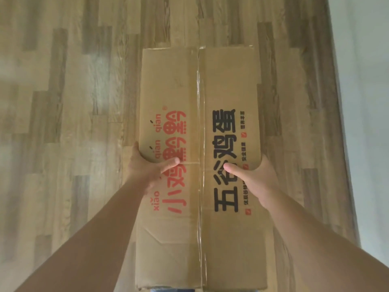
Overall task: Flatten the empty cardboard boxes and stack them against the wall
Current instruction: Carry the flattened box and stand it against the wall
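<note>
A flattened brown cardboard box [189, 85] with red lettering on its left panel and black lettering on its right panel is held out in front of me above the wooden floor. My left hand [147, 167] grips its left edge, thumb on top near the red print. My right hand [252, 180] grips its right edge, thumb resting on the black print. A strip of clear tape runs down the box's middle seam. The fingers under the cardboard are hidden.
Wood-pattern plank floor [63, 102] spreads to the left and ahead. A pale wall [366, 102] runs along the right side, its base meeting the floor just right of the box.
</note>
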`<state>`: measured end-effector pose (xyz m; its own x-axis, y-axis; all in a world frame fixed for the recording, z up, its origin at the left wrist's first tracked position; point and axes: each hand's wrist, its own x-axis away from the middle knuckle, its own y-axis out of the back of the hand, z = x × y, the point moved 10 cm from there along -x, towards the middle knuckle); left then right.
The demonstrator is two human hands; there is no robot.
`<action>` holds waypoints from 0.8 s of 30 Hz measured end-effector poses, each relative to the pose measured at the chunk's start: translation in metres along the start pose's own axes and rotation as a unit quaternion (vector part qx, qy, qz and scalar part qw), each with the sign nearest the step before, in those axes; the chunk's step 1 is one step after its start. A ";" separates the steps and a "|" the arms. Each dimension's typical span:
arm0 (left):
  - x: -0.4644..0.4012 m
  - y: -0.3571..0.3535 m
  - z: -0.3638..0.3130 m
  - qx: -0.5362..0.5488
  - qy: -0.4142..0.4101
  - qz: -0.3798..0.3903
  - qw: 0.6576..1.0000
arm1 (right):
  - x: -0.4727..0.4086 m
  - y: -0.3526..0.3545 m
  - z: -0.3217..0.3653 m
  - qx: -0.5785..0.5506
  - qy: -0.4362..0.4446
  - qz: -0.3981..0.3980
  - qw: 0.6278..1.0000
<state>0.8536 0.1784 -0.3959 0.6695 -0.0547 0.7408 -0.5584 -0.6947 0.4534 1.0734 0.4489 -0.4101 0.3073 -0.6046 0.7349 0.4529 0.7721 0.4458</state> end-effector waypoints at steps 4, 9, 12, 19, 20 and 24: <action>-0.002 0.001 0.004 0.004 0.011 -0.009 1.000 | -0.002 -0.002 -0.004 -0.006 0.010 -0.007 1.000; 0.033 0.005 -0.018 0.008 -0.015 -0.017 1.000 | 0.025 0.021 -0.003 -0.015 0.025 -0.033 0.999; 0.059 0.013 -0.042 0.009 -0.033 -0.012 0.999 | 0.047 0.043 0.005 -0.037 0.028 -0.044 0.998; 0.142 0.052 -0.149 0.025 -0.112 -0.022 0.993 | 0.121 0.130 0.088 -0.074 0.084 -0.084 0.990; 0.160 0.063 -0.167 0.031 -0.129 -0.026 0.991 | 0.139 0.145 0.106 -0.080 0.100 -0.092 0.987; 0.209 0.096 -0.212 0.048 -0.173 -0.040 0.983 | 0.193 0.182 0.162 -0.080 0.148 -0.113 0.979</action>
<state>0.8359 0.2525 -0.0929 0.8447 -0.2267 0.4849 -0.4600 -0.7706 0.4411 1.0793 0.5050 -0.1040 0.4021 -0.8050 0.4361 0.6553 0.5857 0.4770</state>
